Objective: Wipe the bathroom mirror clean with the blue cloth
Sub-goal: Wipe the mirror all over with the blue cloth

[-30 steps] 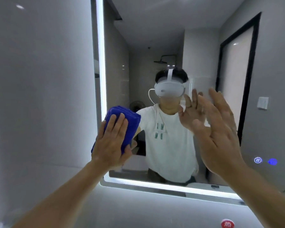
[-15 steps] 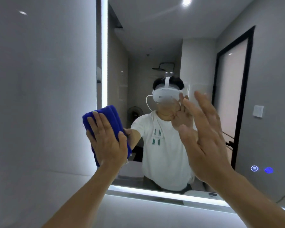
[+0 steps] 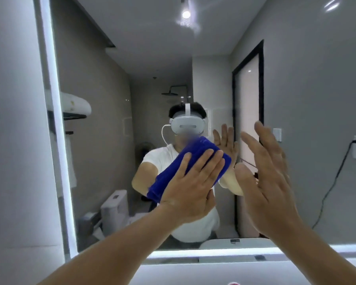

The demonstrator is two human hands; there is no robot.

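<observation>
Against the mirror (image 3: 115, 83) glass, near its middle, the left hand (image 3: 190, 188) presses the blue cloth (image 3: 185, 167) with flat fingers (folded thick); the right hand (image 3: 269, 182) hovers beside it, fingers spread, holding nothing.

The left hand (image 3: 191, 194) has slid the blue cloth (image 3: 195, 153) from the left edge to the middle of the mirror (image 3: 111, 89). The cloth is now near the right hand (image 3: 271, 186).
</observation>
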